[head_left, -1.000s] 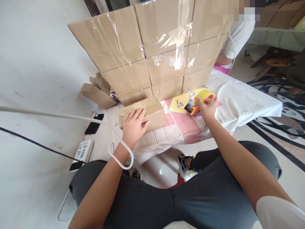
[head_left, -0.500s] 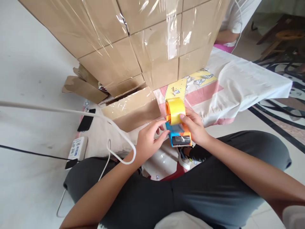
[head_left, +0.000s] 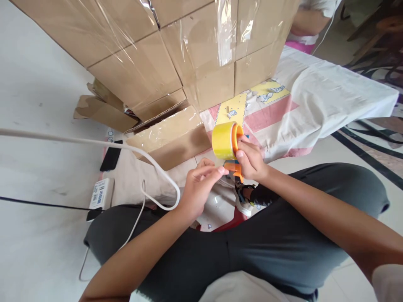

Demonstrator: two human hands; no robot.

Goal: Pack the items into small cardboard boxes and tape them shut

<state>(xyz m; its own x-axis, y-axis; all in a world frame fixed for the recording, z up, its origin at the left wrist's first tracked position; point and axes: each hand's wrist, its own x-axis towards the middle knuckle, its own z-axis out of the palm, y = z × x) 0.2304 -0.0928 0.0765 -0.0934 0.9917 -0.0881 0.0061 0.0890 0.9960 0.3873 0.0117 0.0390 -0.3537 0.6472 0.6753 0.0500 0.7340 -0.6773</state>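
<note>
My right hand [head_left: 252, 159] grips a tape dispenser [head_left: 234, 168] by its side, fingers reaching into the orange hub of its roll. The yellow roll of tape [head_left: 223, 140] sits at the top of the dispenser, turned to the left. Below the roll, an orange part of the dispenser sticks out, and a bit of blue shows behind. My left hand [head_left: 201, 182] is closed, thumb and forefinger pinched together at the dispenser's lower left edge. Whatever is between those fingertips is too small to make out.
Taped cardboard boxes [head_left: 195, 54] are stacked ahead, with an open carton [head_left: 173, 136] at their foot. A white cable [head_left: 151, 157] loops close by my left forearm. A power strip [head_left: 102, 193] lies at left. Another person's arm [head_left: 310, 21] shows beyond the cloth-covered surface [head_left: 340, 92].
My right hand has turned the tape dispenser, so its toothed cutting edge no longer faces me and the roll points left. My left fingers have closed into a pinch at its lower edge.
</note>
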